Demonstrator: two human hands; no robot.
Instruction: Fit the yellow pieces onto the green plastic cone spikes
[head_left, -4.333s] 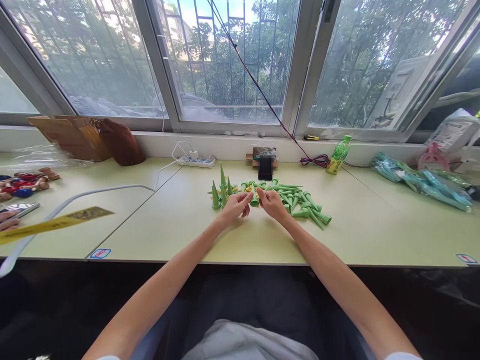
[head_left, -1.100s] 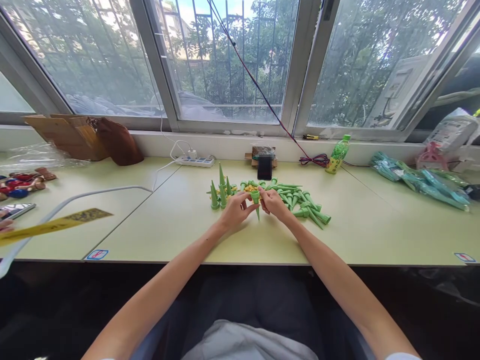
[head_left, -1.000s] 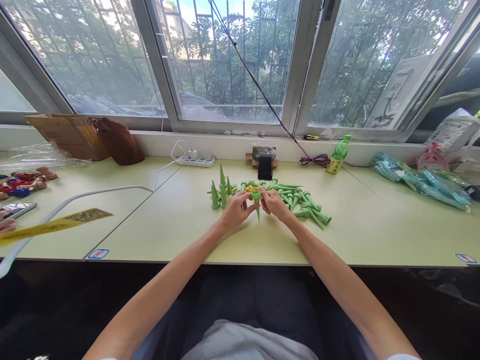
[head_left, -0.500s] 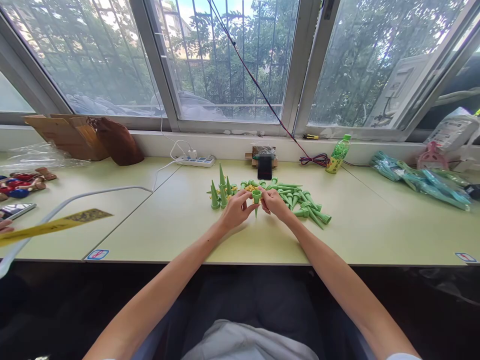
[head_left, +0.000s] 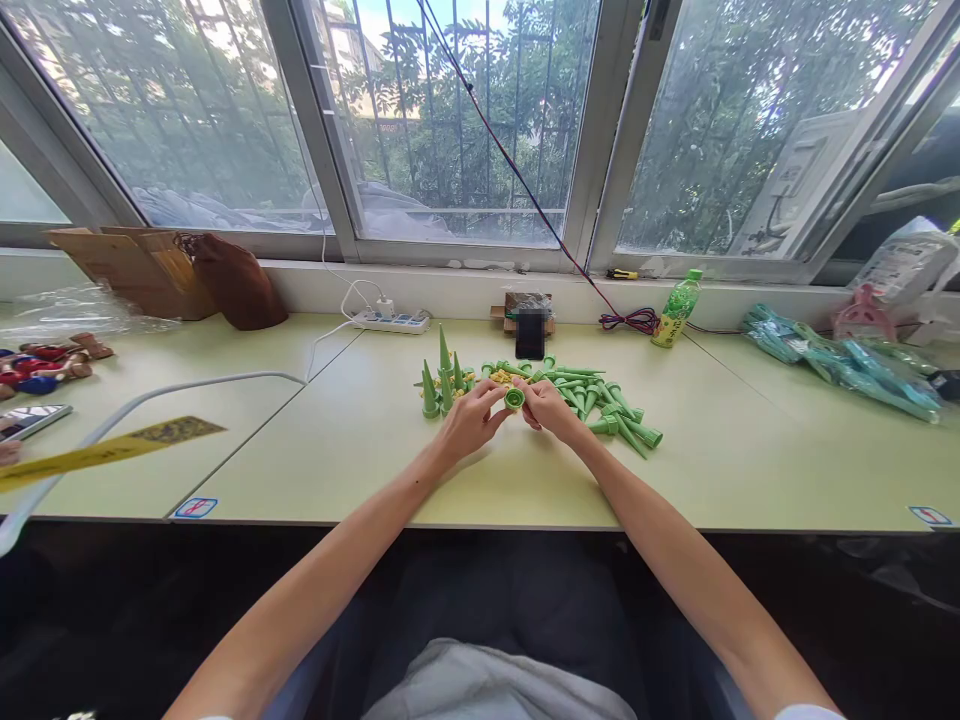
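A green plastic plant watering spike [head_left: 514, 399] is tilted so that its round open cup faces me; its point is hidden. My left hand [head_left: 471, 420] pinches the cup between thumb and fingers. Close against the cup's right side is my right hand [head_left: 546, 405], its fingers curled closed; what sits in them is hidden. Several green spikes [head_left: 444, 378] stand upright, points up, beyond my left hand. Small yellow pieces [head_left: 501, 377] lie just past my hands. A loose heap of green spikes [head_left: 600, 398] lies beyond and right of my right hand.
Behind the spikes a dark phone [head_left: 530, 333] leans on a small cardboard box [head_left: 498, 313]. A power strip [head_left: 391, 322] and a green bottle [head_left: 677, 308] stand along the windowsill. At the left, another person's hand [head_left: 9, 453] is near a yellow strip [head_left: 112, 453].
The held spike has tipped from upright, point down, so its open cup now faces me. Both hands stay in nearly the same place.
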